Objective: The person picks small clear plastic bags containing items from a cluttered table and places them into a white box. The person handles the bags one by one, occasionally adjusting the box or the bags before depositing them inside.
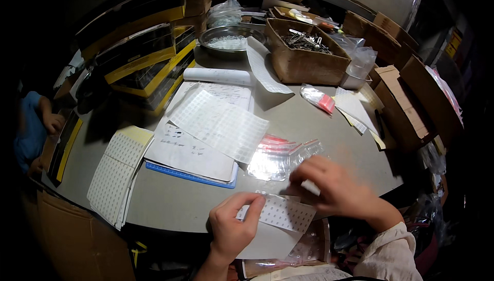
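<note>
"While you watch the left hand (234,227), tell me what it has."

"A label sheet (286,215) with small dark marks, clamped between thumb and forefinger at its nine o'clock edge."

"And the right hand (332,186)?"

"Blurred, at two o'clock from the sheet, fingers curled. I can't tell whether they pinch anything."

"Where's the sheet itself?"

"Over the near edge of the grey table (164,204), six o'clock on it, with a plain white paper (270,242) underneath. Clear plastic bags (267,162) lie toward twelve, a handwritten pad (195,160) near half past ten, and beyond the bags a brown box (303,67) of metal pieces (309,44)."
</note>
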Tool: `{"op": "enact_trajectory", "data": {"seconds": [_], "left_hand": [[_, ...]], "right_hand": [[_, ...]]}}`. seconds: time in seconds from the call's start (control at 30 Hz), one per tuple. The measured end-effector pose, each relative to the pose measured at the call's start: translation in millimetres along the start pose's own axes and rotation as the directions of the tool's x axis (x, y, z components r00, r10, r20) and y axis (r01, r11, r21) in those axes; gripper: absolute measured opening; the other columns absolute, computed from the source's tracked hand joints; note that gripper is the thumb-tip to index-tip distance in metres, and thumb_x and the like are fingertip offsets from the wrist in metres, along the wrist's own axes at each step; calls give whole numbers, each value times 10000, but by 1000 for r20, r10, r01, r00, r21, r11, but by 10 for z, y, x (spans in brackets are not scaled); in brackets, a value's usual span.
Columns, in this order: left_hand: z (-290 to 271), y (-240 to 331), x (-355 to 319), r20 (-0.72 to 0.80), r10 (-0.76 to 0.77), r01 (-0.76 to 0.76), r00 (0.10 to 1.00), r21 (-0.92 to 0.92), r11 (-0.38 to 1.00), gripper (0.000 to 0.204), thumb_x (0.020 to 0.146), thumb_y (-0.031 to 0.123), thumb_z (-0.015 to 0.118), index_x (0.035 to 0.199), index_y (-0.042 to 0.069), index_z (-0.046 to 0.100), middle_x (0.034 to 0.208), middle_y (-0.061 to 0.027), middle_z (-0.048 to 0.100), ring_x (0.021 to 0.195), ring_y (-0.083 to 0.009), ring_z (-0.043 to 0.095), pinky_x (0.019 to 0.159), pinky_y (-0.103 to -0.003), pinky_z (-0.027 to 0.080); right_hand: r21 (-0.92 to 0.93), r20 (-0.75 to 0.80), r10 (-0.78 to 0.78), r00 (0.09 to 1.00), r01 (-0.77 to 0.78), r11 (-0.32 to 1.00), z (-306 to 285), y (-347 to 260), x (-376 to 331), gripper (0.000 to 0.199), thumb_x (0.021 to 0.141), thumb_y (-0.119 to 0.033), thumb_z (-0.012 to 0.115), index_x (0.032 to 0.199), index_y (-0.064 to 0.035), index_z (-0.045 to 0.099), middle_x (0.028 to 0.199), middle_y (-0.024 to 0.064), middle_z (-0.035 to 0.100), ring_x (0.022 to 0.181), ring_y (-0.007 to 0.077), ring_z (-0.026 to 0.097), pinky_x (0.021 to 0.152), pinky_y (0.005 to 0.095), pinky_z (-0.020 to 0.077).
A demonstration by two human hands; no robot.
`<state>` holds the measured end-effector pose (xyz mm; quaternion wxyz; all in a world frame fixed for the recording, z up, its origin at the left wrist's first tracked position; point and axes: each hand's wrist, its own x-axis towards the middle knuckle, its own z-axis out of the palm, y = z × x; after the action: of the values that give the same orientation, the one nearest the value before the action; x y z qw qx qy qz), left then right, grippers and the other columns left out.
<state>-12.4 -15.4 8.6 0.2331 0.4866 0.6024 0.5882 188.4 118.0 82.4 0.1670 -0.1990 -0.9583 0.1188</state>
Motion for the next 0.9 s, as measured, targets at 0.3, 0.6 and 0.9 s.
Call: {"op": "enact_trajectory", "data": {"seconds": [0.3,0.6,0.9], "left_hand": [[18,22,22,10,17,-17,1000,18,1000,49,891,44,781,904,-1,765,851,-134,779,785,-273,772,697,-327,566],[19,-56,14,21,37,-37,999,-29,999,102,899,46,773,961,-35,776,881,-163,784,785,-276,772,696,-327,567],[-6,-8,15,65,6,-4,998,-35,999,127,915,33,769,989,-70,772,885,-125,794,822,-160,746,772,-285,578]], "right_hand": [[-36,-69,-131,989,129,991,303,-184,-232,340,827,-129,791,1122,-33,650,993,154,633,928,359,596,826,432,521],[112,11,133,991,-134,985,285,671,125,200,878,-144,755,998,-3,677,941,152,675,886,344,639,810,416,528],[-95,134,404,905,-394,914,-37,702,222,225,907,-187,809,954,-9,678,938,146,701,935,337,671,792,437,527]]}}
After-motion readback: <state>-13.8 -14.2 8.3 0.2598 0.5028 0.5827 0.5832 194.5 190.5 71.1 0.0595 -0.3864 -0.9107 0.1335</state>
